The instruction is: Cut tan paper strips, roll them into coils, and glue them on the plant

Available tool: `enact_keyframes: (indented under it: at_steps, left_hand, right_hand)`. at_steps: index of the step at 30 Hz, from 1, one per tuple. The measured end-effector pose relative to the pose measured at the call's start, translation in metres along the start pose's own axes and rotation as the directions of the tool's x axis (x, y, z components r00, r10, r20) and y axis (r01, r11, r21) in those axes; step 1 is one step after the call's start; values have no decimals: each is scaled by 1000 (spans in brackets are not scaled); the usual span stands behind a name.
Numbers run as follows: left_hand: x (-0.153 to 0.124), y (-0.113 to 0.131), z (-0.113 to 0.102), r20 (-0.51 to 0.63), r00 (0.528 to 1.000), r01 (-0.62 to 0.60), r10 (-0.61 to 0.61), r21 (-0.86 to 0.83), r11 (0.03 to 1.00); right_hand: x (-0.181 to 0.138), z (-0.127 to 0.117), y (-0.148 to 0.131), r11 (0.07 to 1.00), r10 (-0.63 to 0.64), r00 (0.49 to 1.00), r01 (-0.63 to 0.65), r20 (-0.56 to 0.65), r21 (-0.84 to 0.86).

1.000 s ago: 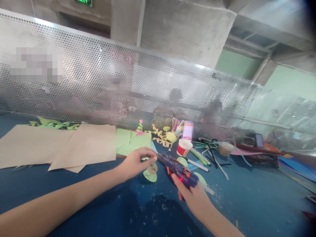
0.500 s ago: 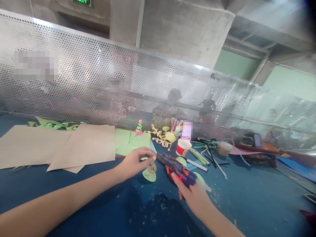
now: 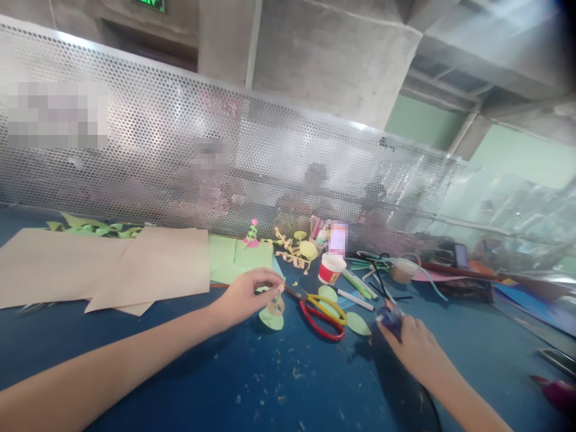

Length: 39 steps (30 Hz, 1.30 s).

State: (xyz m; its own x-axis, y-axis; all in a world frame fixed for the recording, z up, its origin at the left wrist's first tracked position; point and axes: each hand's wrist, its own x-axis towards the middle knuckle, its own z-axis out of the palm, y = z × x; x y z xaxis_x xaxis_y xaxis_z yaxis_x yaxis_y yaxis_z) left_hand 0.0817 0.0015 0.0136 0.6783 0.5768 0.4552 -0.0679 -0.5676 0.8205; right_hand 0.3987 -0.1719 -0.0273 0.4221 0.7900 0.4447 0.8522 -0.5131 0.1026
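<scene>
My left hand (image 3: 246,294) pinches the top of a small paper piece (image 3: 273,312), a tan loop standing on a light green leaf shape on the blue table (image 3: 189,378). My right hand (image 3: 416,347) is down on the table to the right, fingers wrapped round the blue glue gun (image 3: 389,315), only its front end showing. Red and yellow scissors (image 3: 322,310) lie between the two hands. Two more green paper leaves (image 3: 358,323) lie by the scissors.
Brown paper sheets (image 3: 148,267) and green paper (image 3: 234,259) lie at the left. A red and white paper cup (image 3: 332,269), glue sticks, curled paper shapes and a tape roll (image 3: 404,270) crowd the back. A perforated metal screen (image 3: 180,144) bounds the far edge. People sit behind it.
My right hand has carried the glue gun away from the paper piece, rightward and down to the table. The scissors that lay under it now show. My left hand keeps its pinch.
</scene>
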Motion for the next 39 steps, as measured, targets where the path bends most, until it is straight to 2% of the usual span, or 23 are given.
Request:
enact_keyframes:
  at_steps: [2, 4, 6, 7, 9, 11, 13, 16, 20, 26, 33, 39]
  left_hand:
    - [-1, 0, 0, 1, 1000, -1, 1, 1, 1000]
    - [-1, 1, 0, -2, 1000, -1, 1, 5, 1000]
    - [-2, 1, 1, -4, 1000, -2, 2, 12, 1000]
    - [-2, 1, 2, -7, 1000, -5, 5, 14, 1000]
    - [-2, 0, 3, -15, 1000, -17, 17, 18, 1000]
    - [-3, 0, 4, -19, 999, -39, 39, 21, 999]
    - [-3, 0, 5, -16, 998, -63, 63, 28, 998]
    - [-4, 0, 5, -5, 997, -80, 80, 27, 996]
    - [-5, -2, 4, -3, 996, -85, 85, 35, 996]
    - [-6, -3, 4, -23, 998, -62, 64, 63, 996]
    - [-4, -7, 5, -40, 997, -64, 66, 59, 996]
    - [-5, -7, 5, -62, 992, -106, 109, 53, 993]
  right_hand:
    - [-6, 3, 9, 999, 12, 993, -5, 117, -54]
    - [-7, -12, 3, 997, 28, 980, -14, 199, -75]
    - [-5, -40, -21, 1000, -17, 991, 16, 134, 8]
    - [-4, -56, -38, 988, -95, 991, 82, 93, 134]
    - [-1, -83, -77, 865, -226, 971, 164, 76, 474]
    - [0, -98, -115, 670, -301, 950, 146, 87, 728]
    - [1, -99, -144, 510, -335, 941, 139, 47, 849]
    - [3, -88, -169, 425, -325, 946, 151, -5, 892]
    - [8, -76, -178, 339, -309, 951, 116, -6, 934]
    - [9, -71, -181, 195, -292, 956, 42, 17, 980]
    - [8, -70, -185, -52, -241, 951, -211, 193, 976]
    - [5, -72, -184, -106, -223, 940, -288, 259, 952]
